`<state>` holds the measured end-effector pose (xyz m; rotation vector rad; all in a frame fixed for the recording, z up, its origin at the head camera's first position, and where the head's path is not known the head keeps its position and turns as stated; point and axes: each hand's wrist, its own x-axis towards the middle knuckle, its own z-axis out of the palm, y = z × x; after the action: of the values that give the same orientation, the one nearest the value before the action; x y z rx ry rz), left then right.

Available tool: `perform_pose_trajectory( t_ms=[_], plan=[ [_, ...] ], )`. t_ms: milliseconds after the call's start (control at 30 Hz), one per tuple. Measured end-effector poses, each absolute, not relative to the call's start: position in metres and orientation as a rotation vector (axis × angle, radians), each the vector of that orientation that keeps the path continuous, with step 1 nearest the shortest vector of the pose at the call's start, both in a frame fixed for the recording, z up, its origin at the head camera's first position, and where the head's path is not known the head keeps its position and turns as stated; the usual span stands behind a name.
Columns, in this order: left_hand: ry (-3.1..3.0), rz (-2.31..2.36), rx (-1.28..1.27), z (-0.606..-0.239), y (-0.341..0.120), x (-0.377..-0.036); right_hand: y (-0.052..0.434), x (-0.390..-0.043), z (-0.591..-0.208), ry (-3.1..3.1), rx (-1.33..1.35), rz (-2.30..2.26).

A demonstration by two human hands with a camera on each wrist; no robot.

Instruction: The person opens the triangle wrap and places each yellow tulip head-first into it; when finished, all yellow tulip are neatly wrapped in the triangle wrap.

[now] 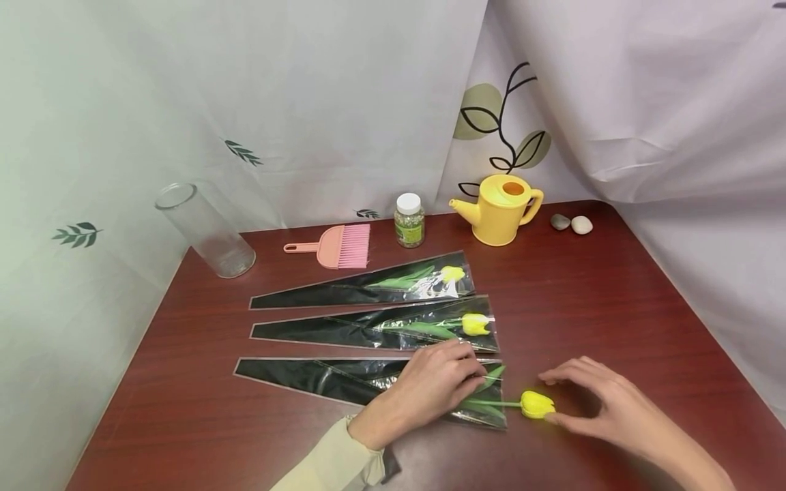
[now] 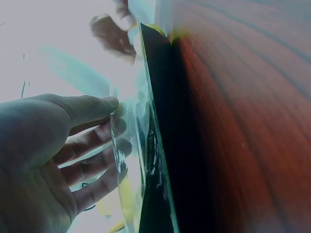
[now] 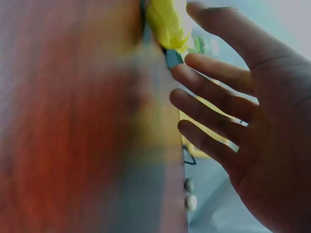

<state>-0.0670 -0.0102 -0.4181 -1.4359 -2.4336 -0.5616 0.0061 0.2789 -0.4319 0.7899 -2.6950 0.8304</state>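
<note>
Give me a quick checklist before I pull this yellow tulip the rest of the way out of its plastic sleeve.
1. Left hand on the sleeve: ok, fingers pinch its open end.
2. Tulip head outside the sleeve: ok.
3. Right hand gripping the tulip: not ok, fingers straight, only a fingertip at it.
4. Stem free of the sleeve: not ok, still inside.
5. Other two wrapped tulips out of the way: ok, lying apart behind.
</note>
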Motion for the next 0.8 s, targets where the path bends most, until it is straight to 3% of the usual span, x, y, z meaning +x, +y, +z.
perform_pose_trajectory(
  t_ms=[800],
  plan=[
    [-2.406, -0.508, -1.440, -0.414, -0.009, -0.064, 0.272, 0.001, -0.448, -2.533, 1.007, 1.064]
  ],
)
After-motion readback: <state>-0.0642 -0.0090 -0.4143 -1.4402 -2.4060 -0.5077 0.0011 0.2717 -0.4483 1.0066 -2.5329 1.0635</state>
